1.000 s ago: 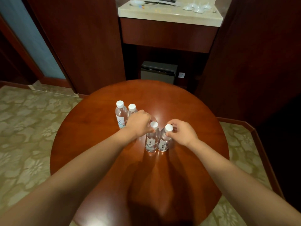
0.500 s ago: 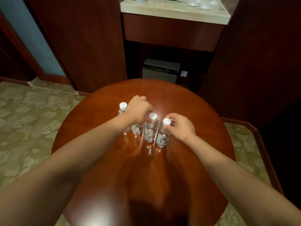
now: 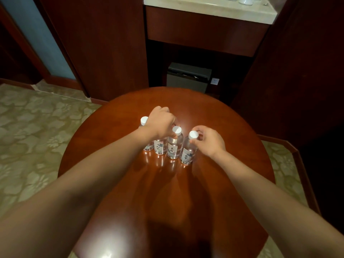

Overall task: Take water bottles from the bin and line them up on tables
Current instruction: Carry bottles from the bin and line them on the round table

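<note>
- Four clear plastic water bottles with white screw caps and pale printed labels stand upright in a close row near the middle of the round, glossy reddish-brown wooden table (image 3: 232, 131).
- From the person's left, the row is the leftmost bottle (image 3: 144, 121), second bottle (image 3: 160, 147), third bottle (image 3: 174, 145) and rightmost bottle (image 3: 187, 152). Neighbours touch or nearly touch.
- The left hand (image 3: 161, 122) sits over the top of the second bottle with its fingers curled down round the neck, hiding the cap. One fingertip lies against the third bottle's cap.
- The right hand (image 3: 211, 140) pinches the rightmost bottle's cap between thumb and fingers.
- The row slants a little, with the right end nearer the person than the left.
- The step in hand looks like straightening and closing up the row, not placing a new bottle.
- The next move probably calls for small sideways nudges at the caps to square the row, then an easy release of both hands.
- Gripped this high, the bottles could tip and knock one another on the slick tabletop.
- A grey box with a dark lid (image 3: 188, 78) stands under the pale stone-topped counter (image 3: 204, 8) beyond the table. Whether it is the task's bin cannot be told.
</note>
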A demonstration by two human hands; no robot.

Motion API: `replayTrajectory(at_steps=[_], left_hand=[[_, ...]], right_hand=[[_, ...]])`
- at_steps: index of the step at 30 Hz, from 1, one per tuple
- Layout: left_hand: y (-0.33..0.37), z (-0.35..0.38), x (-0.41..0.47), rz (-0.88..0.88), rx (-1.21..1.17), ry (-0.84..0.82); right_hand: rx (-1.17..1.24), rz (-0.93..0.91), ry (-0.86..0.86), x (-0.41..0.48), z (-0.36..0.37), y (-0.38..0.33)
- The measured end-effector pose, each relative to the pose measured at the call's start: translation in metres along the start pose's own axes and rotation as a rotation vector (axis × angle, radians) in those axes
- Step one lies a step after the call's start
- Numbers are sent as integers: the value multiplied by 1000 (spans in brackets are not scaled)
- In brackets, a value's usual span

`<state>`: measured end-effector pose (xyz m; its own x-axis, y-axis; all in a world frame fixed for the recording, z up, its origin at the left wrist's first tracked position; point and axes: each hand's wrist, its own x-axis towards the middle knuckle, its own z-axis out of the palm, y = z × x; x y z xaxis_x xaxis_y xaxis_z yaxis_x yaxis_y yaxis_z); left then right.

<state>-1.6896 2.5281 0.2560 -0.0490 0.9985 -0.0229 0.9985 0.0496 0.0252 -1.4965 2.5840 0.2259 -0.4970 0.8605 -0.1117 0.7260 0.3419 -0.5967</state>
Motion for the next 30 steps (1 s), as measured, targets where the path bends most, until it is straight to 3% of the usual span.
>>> replayTrajectory(at_steps=[16, 26, 30], left_hand=[[-2, 17, 7, -55, 15, -16], [8, 13, -26, -31, -100, -81], [18, 16, -50, -40, -136, 18]], right_hand=[[137, 5, 22, 7, 8, 7], [47, -43, -97, -16, 1, 7], [30, -99, -95, -31, 0, 9]])
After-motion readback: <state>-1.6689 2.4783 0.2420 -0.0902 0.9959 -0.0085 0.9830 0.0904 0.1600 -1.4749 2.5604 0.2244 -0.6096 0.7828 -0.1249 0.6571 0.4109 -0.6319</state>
